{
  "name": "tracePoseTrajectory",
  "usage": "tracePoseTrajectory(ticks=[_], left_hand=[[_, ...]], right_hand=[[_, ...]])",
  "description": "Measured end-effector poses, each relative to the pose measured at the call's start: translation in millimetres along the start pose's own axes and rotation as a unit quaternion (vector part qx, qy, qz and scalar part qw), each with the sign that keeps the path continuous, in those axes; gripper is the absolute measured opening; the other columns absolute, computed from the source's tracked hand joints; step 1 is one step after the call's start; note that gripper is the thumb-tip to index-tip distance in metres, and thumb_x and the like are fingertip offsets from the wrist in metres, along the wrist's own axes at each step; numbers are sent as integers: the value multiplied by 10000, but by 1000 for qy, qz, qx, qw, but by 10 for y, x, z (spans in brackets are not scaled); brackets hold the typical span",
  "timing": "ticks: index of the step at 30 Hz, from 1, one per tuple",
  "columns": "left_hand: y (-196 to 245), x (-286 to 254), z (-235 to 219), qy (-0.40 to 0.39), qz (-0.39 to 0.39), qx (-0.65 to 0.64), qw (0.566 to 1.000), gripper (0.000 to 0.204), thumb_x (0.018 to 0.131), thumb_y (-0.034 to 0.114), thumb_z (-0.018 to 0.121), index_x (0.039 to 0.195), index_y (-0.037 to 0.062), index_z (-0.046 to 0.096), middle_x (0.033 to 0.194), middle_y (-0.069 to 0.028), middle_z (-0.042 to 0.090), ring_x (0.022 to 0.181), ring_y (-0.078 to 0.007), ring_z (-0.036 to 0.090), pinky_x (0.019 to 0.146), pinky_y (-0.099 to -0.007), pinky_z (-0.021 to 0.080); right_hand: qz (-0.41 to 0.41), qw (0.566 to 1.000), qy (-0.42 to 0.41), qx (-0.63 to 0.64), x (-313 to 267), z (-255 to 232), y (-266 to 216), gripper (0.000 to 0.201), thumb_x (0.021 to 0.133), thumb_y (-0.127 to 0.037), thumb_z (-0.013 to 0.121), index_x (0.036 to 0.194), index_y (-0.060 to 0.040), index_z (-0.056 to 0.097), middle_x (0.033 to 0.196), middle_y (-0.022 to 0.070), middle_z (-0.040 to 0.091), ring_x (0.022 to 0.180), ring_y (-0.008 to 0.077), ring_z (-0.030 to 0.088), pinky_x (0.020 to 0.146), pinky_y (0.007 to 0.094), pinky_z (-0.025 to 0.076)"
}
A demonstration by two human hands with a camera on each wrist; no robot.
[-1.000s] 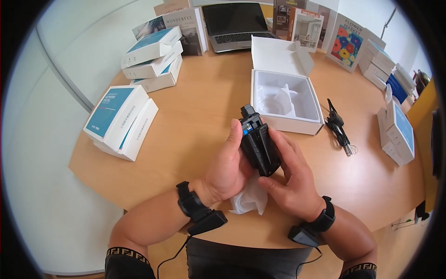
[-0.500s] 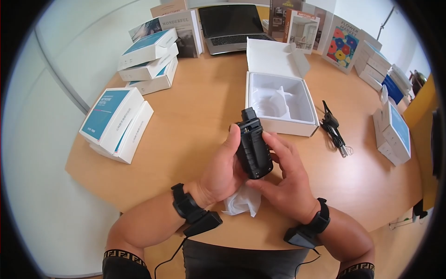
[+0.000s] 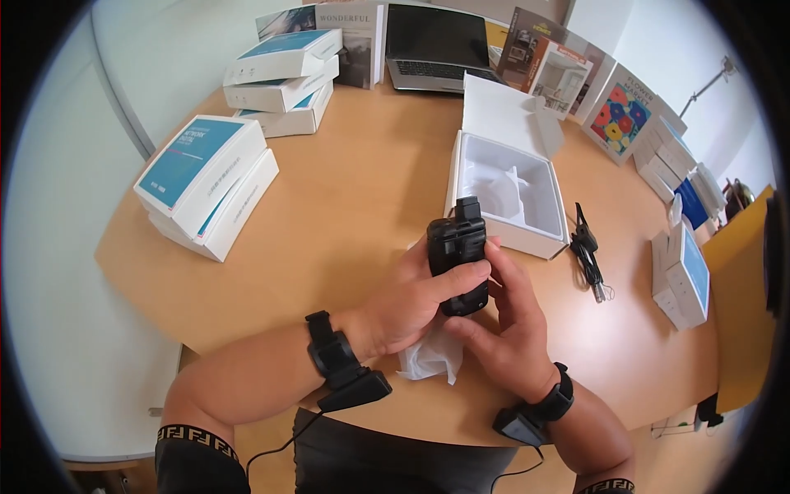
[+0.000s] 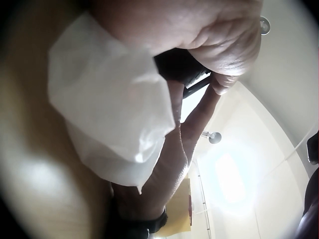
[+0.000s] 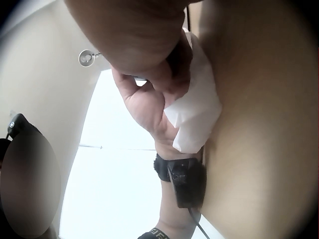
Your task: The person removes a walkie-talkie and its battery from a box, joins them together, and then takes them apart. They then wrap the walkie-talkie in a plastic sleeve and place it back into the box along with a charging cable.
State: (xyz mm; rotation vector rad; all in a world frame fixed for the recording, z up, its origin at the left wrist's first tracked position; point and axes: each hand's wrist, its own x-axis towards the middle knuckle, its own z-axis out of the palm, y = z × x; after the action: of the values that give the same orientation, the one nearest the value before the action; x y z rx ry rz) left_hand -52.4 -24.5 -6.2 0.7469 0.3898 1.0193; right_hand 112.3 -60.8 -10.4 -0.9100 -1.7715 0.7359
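A black handheld device [image 3: 457, 262] with a stub on top is held upright over the table, in front of the open white box [image 3: 517, 237]. My left hand [image 3: 401, 300] grips it, thumb across its face. My right hand [image 3: 512, 329] holds its right side and lower edge with fingers and thumb. White crumpled wrapping [image 3: 431, 359] hangs or lies below the hands; it also shows large in the left wrist view as white wrapping [image 4: 109, 99] and in the right wrist view as white wrapping [image 5: 197, 107]. The device is mostly hidden in both wrist views.
The open box has a moulded white tray inside. A black coiled cable [image 3: 586, 255] lies right of it. Stacked white-and-blue boxes [image 3: 206, 185] stand at left, a single box [image 3: 681, 272] at right. A laptop [image 3: 438, 45] and upright books [image 3: 621, 111] stand at the back.
My left thumb has moved from the device's left edge onto its face, and the device has turned more upright. The head view has shifted and tilted.
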Motion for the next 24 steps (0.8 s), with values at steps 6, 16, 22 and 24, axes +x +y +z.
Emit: tracePoseTrajectory(ticks=[6,16,22,24], left_hand=[[-21,11,-83,-45,4,40,998,543,938,132,678,1423,65,443,1338,-74,557,1209,-186,556,1055,-375,458],[69,-21,-3,-71,6,60,996,414,860,96,720,1238,7,577,1096,-81,687,1024,-161,633,953,-330,499],[50,-24,-19,-70,-5,52,996,494,856,94,723,1309,23,539,1130,-82,672,1062,-166,622,964,-333,498],[40,-31,9,-56,7,23,998,599,852,70,720,1391,49,457,1160,-81,644,1092,-172,614,967,-336,499]], right_hand=[[56,984,19,167,-30,9,86,531,985,-2,586,1484,-40,406,1375,109,534,1271,207,526,1063,366,441],[58,963,-22,261,-13,-27,48,651,983,-8,591,1541,-60,261,1370,137,547,1248,210,545,1071,385,430],[64,965,-20,254,-27,-22,93,649,980,-1,591,1529,-69,252,1333,115,556,1230,203,551,1052,382,447],[63,963,-22,263,-13,-22,89,649,979,2,591,1527,-67,250,1318,108,560,1223,198,553,1044,377,454]])
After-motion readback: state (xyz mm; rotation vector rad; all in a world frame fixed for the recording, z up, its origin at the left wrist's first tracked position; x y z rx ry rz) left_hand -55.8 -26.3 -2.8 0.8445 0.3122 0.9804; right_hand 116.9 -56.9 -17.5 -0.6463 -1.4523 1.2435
